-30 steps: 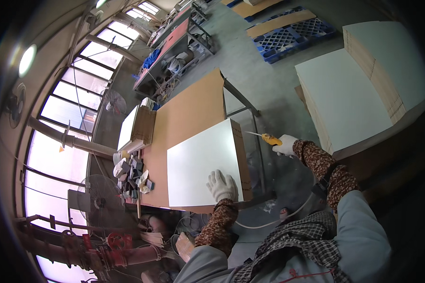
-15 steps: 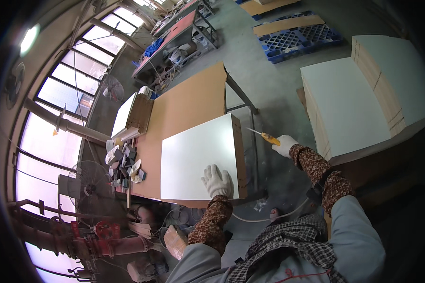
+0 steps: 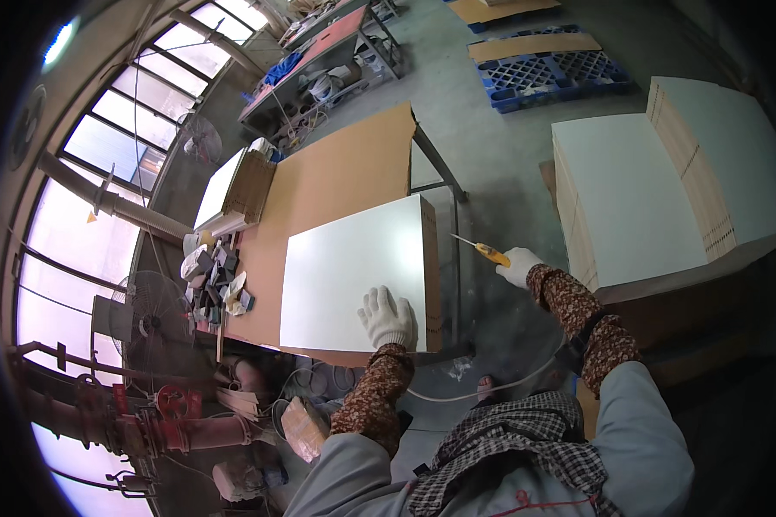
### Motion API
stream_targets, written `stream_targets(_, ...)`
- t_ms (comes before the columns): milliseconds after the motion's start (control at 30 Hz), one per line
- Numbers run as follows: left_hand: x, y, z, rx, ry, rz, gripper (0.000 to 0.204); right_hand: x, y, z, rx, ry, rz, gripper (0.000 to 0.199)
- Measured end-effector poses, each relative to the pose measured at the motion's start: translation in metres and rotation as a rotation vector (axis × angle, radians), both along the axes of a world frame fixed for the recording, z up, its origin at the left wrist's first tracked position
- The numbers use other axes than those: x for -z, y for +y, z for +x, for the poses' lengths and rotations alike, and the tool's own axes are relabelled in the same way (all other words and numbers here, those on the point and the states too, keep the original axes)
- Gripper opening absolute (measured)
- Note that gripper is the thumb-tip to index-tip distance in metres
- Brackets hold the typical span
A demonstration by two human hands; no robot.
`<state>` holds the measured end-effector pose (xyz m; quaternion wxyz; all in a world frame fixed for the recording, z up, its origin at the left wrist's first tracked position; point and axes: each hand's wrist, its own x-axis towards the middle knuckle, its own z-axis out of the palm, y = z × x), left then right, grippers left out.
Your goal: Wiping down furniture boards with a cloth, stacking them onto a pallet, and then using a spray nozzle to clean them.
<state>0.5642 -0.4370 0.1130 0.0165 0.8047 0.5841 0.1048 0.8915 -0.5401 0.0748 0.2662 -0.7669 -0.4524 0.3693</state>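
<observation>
My left hand (image 3: 385,319), in a white knit glove, lies flat with fingers spread on the near right part of a glossy white panel (image 3: 345,267). This panel tops a stack with brown sides (image 3: 431,284) on a cardboard-covered table (image 3: 336,172). Off the table's right side, my gloved right hand (image 3: 519,268) is closed around a yellow-handled tool (image 3: 491,253) with a long, thin, pale metal end. Its tip points left toward the stack and appears apart from it. The hand hides the rear of the handle.
Stacked white panels (image 3: 629,207) stand on the right. Smaller panels (image 3: 224,194) and a heap of dark and pale blocks (image 3: 215,280) occupy the table's left side. Red pipework (image 3: 181,431), a fan (image 3: 151,323) and a hose (image 3: 483,396) are nearby. Blue pallets (image 3: 552,73) lie farther off.
The view has shifted slightly, so the table and stack appear farther left and higher. My left hand keeps its place on the panel; my right hand still holds the tool, slightly farther from the stack.
</observation>
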Motion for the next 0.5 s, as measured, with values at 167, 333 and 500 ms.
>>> stream_targets(167,0.001,0.001,0.000,0.012,-0.005,0.007,0.063,0.008,-0.016,-0.006,-0.036,-0.011,0.027,0.036)
stream_targets(333,-0.003,0.001,-0.002,0.003,0.011,-0.009,0.062,0.007,-0.017,-0.006,-0.071,-0.012,-0.025,0.035)
stream_targets(500,-0.005,0.003,0.005,0.017,-0.013,-0.020,0.064,0.027,-0.040,-0.008,-0.164,-0.046,-0.024,0.034)
